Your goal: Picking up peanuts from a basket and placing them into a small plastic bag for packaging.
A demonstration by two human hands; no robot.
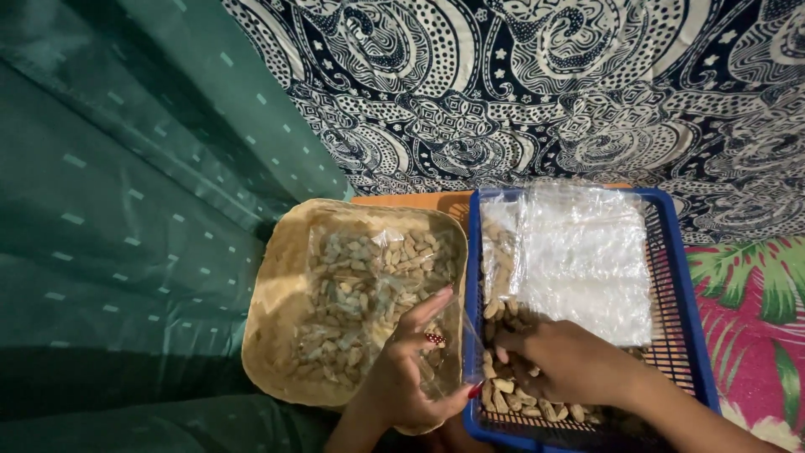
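1. Left hand (pixel 408 369) was at the bottom edge of the woven tray (pixel 277 285), thumb and fingers pinched on the mouth of a clear plastic bag (pixel 449 352), holding it open right at the gap between the tray and the basket.
2. Right hand (pixel 558 362) was down in the blue plastic basket (pixel 683 294), fingers curled into the loose peanuts (pixel 511 394) at the near end. Looked like it was scooping some up, but I couldn't tell how many it actually had hold of, the fingertips were buried.
3. The woven tray had filled bags of peanuts (pixel 360 294) lying flat in it, pretty much covering the middle.
4. In the basket, a stack of empty clear bags (pixel 579 260) sat over the far half, with peanuts showing along its left side and under the near edge.
5. Behind all that was a dark blue and white patterned cloth (pixel 545 84), green fabric (pixel 126 184) on the left, and a pink floral cloth (pixel 755 335) on the right.
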